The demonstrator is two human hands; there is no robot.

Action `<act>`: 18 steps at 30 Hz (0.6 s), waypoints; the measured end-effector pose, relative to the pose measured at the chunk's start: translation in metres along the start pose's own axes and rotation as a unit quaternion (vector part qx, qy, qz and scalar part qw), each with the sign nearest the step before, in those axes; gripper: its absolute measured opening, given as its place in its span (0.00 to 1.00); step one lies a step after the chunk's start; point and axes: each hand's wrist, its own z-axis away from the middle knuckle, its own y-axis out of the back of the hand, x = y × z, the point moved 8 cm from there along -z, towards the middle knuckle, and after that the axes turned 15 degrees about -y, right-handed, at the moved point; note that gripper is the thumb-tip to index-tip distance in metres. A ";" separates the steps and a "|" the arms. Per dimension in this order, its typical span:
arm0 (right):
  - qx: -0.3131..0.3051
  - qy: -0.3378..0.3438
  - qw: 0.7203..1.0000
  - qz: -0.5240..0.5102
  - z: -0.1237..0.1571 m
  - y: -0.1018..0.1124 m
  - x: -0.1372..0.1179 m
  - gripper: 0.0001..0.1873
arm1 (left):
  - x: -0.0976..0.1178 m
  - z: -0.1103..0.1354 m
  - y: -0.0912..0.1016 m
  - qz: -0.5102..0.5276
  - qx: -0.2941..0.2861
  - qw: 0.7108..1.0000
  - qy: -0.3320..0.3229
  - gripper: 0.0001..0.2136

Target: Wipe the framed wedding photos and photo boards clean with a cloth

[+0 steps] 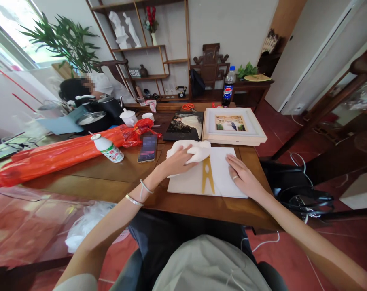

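Note:
A white rectangular board lies flat on the table near its front edge. On it is a gold A-shaped piece, its top end close to a crumpled white cloth. My left hand grips this cloth over the board's upper left part, its fingers bent into the folds. Some of those fingertips are hidden by the cloth. Flat on the board's right side rests my right hand, fingers stretched out, a ring on one of them. Nothing is held in it.
Behind the board are a framed photo, a dark picture panel and orange-handled scissors. A phone, a white bottle and a red plastic-wrapped bundle lie left. A cola bottle stands at the back.

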 end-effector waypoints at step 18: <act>0.002 0.018 1.000 0.015 0.001 -0.001 0.000 0.25 | 0.070 0.026 -0.001 -0.009 -0.022 0.996 -0.083 0.13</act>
